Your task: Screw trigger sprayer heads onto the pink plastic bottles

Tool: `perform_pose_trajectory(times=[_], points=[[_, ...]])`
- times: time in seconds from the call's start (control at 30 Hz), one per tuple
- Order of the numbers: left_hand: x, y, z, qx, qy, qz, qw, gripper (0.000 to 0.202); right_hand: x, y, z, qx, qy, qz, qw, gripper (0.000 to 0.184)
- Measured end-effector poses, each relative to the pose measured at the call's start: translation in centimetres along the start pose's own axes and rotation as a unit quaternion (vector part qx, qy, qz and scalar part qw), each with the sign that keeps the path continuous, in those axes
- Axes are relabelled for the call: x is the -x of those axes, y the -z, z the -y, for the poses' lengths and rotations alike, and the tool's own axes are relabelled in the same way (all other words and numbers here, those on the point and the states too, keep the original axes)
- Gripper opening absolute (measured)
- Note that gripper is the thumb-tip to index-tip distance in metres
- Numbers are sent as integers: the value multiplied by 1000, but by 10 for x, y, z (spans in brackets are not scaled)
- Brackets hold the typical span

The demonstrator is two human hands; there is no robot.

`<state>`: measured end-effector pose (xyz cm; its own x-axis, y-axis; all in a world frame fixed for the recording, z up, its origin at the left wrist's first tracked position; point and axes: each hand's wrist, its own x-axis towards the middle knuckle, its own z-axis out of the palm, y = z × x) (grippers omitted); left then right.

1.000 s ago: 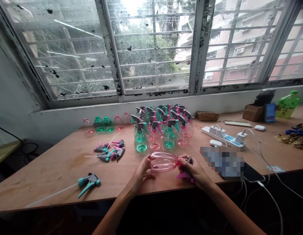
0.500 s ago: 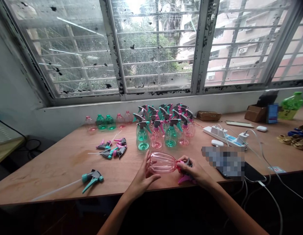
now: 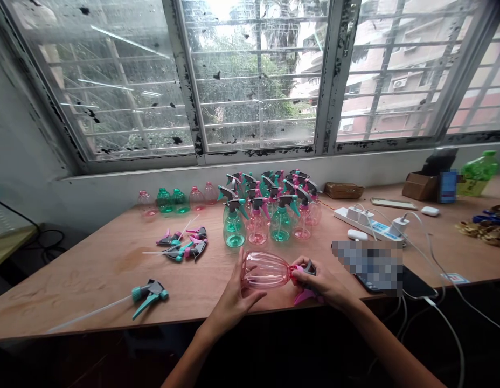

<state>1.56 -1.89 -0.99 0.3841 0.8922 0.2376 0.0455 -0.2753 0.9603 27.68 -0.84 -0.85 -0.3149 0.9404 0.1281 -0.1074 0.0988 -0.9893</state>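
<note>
A clear pink bottle [image 3: 268,269] lies on its side in the air near the table's front edge, base to the left. My left hand [image 3: 236,291] holds it round the base, with the thumb along the underside. At its neck, my right hand [image 3: 320,283] is closed on a pink-and-grey trigger spray head [image 3: 304,295], whose pink lever points down. The join between neck and head is partly covered by my fingers. Behind the bottle stand several green and pink spray bottles [image 3: 281,223] with heads on.
Several headless bottles [image 3: 165,201] line the back left. Loose spray heads [image 3: 185,248] lie in a pile, and a teal-and-grey one [image 3: 151,295] lies near the front edge. Rightward are a power strip [image 3: 369,223], a phone [image 3: 417,281], cables and a cardboard box [image 3: 417,186].
The view has shifted slightly, so the table things sit a little further left. Both hands keep the same hold on the bottle and spray head.
</note>
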Motion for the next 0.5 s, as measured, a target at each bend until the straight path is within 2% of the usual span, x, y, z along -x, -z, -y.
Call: perform_pose_trajectory(times=[0.1,0.23,0.33,0.43,0.5], points=[[0,-1,-4,-13,3,0,1000,116,0,2,-2,6,6,2,1000,39],[-1,0,-7,-47,-20,-9,999,110,-1,2,-3,-3,3,2,1000,40],[-2,0,-2,-64,-29,-16,997,103,-3,1,-3,-16,7,6,1000,42],[-5,-1,7,-60,-9,-56,997,87,-2,-1,-1,-8,14,6,1000,42],[-6,-2,10,-70,-9,-76,995,86,-1,-3,3,-2,15,2,1000,42]])
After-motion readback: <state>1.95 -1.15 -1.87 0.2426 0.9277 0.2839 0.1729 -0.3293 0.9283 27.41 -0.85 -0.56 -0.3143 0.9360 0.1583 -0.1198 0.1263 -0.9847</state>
